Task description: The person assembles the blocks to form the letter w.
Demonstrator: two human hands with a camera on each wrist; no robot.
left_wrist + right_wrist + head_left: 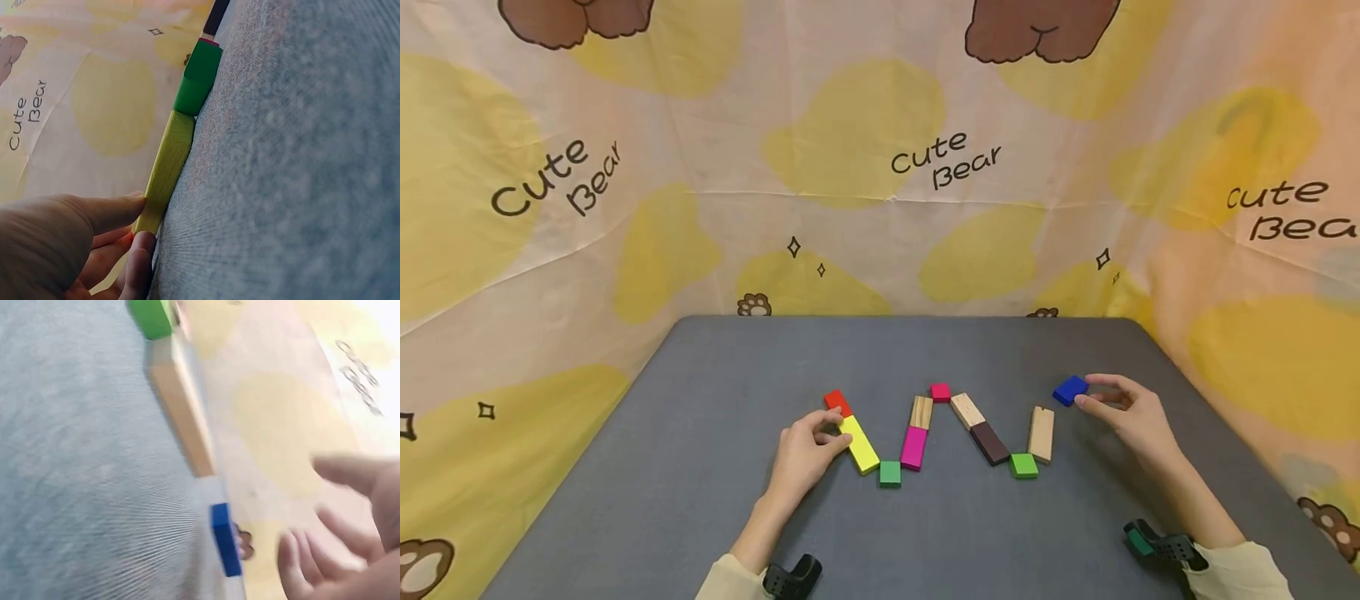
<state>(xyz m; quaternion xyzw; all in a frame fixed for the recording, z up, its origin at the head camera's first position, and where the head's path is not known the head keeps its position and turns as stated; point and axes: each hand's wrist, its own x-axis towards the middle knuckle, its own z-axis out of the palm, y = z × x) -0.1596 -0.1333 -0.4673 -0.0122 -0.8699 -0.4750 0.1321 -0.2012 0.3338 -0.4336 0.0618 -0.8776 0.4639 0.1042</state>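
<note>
My left hand (805,454) pinches the upper end of a yellow block (860,446), with the thumb and a finger on either side of it in the left wrist view. A red block (838,402) adjoins that end, under the fingertips. At the yellow block's lower end sits a dark green block (890,474). On the right, my right hand (1138,421) is beside a small blue block (1070,390), thumb and fingers spread. The right wrist view shows a gap between these fingers and the blue block (225,540). A plain wooden block (1041,435) lies closest to it.
More blocks continue the zigzag on the grey table (700,500): a magenta block (913,448), a striped wooden block (921,412), a pink block (940,392), a pale wooden block (967,409), a dark brown block (989,443) and a light green block (1023,465). A patterned cloth (850,167) hangs behind.
</note>
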